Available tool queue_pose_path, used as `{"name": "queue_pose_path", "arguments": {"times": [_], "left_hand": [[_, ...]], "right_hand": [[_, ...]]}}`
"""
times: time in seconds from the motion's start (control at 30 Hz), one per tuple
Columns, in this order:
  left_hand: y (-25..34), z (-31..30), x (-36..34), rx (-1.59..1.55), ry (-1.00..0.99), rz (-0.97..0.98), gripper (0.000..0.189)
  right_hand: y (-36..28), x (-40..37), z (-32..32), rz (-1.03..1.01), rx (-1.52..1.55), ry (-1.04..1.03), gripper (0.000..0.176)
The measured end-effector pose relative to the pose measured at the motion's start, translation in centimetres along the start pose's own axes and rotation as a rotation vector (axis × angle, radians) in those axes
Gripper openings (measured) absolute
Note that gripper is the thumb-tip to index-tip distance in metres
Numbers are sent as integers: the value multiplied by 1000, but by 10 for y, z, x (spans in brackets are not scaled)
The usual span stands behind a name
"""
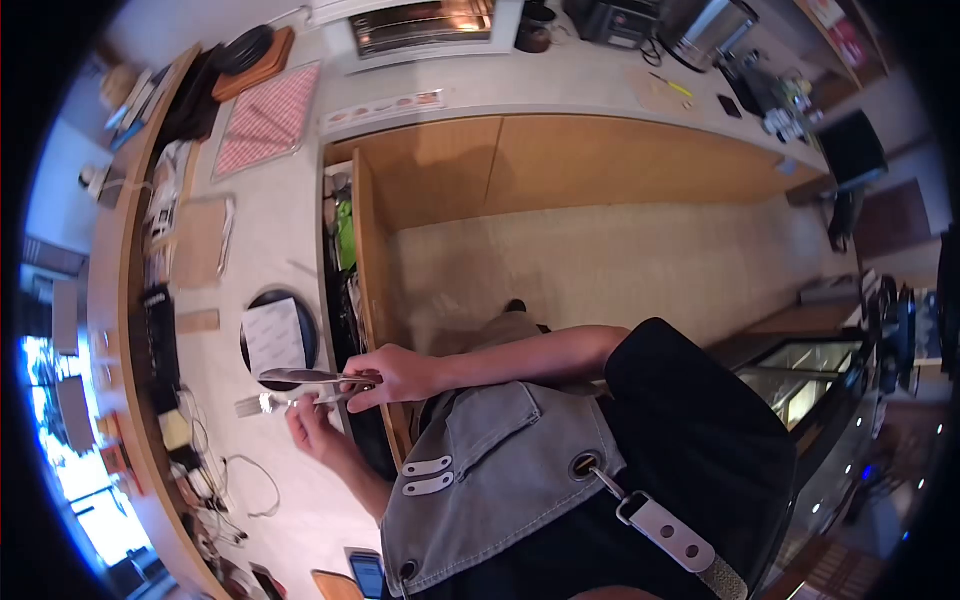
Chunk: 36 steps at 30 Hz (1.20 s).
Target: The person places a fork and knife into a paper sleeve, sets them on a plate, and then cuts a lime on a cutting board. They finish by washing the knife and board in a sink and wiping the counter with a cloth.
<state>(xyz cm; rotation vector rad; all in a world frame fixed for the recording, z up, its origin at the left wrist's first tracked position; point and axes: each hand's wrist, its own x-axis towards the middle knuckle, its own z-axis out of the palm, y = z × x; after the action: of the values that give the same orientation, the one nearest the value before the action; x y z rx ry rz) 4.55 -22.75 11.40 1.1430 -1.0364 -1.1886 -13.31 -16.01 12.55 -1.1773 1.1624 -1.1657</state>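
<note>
Pale counter (275,230) lies beneath a tined metal fork (250,406).

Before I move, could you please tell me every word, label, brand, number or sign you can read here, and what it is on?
No text can be read with certainty.
Paper on the plate: faint print, too blurred to read.
Printed strip: small pictures, any words too small to read.
Phone: screen too small to read.
Fork: no marking can be made out.

A kitchen, shown by the lit oven (425,24) and metal kettle (708,34)
</note>
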Motion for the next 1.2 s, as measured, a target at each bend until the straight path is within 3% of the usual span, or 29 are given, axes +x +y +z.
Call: {"name": "queue_pose_path", "arguments": {"times": [0.07,0.1,0.13,0.2,0.23,0.3,0.37,0.43,0.47,0.5,0.6,0.67,0.73,0.77,0.83,0.87,0.93,1.03,1.13,1.2], "left_hand": [[-7,31,1,-140,-302,-37,14],[-2,52,-2,-149,-388,-114,13],[6,73,-3,-154,-451,-187,12],[11,103,4,-126,-595,-83,17],[18,126,3,-166,-478,-159,29],[41,143,15,-228,-562,-125,44],[65,156,41,-65,-623,-149,34],[96,164,62,215,-585,84,23],[90,164,82,-28,-563,234,22],[96,171,95,-222,-324,284,24],[135,161,125,-708,50,362,22],[106,124,129,-839,-343,420,17],[102,126,104,-843,-291,361,16],[114,160,72,-785,-40,272,18],[100,159,48,-565,13,128,26],[73,139,48,-409,-178,75,32],[55,117,39,-404,-481,-89,39],[58,135,2,-391,-531,-182,39],[71,139,-15,-214,-617,-44,38],[81,134,-17,-214,-628,-66,33]], "right_hand": [[-4,-7,-14,16,-1,87,31],[-10,-11,-23,-23,185,124,27],[-12,-14,-34,-60,174,211,24],[-12,-19,-55,-37,126,309,21],[-10,-21,-67,21,76,323,21],[-27,-33,-78,33,222,386,21],[-43,-41,-90,49,138,428,24],[-47,-45,-96,36,163,425,24],[-49,-50,-100,31,176,441,24],[-51,-53,-101,22,181,440,23],[-59,-56,-106,-3,201,444,22],[-64,-58,-109,-16,218,440,22],[-70,-59,-111,-29,211,414,22],[-73,-59,-110,-34,210,404,22],[-76,-58,-110,-20,214,384,23],[-76,-58,-109,-13,215,373,23],[-76,-57,-108,9,195,362,23],[-80,-54,-102,24,190,347,23],[-74,-50,-95,-11,215,330,24],[-73,-48,-90,-28,222,322,23]]}}
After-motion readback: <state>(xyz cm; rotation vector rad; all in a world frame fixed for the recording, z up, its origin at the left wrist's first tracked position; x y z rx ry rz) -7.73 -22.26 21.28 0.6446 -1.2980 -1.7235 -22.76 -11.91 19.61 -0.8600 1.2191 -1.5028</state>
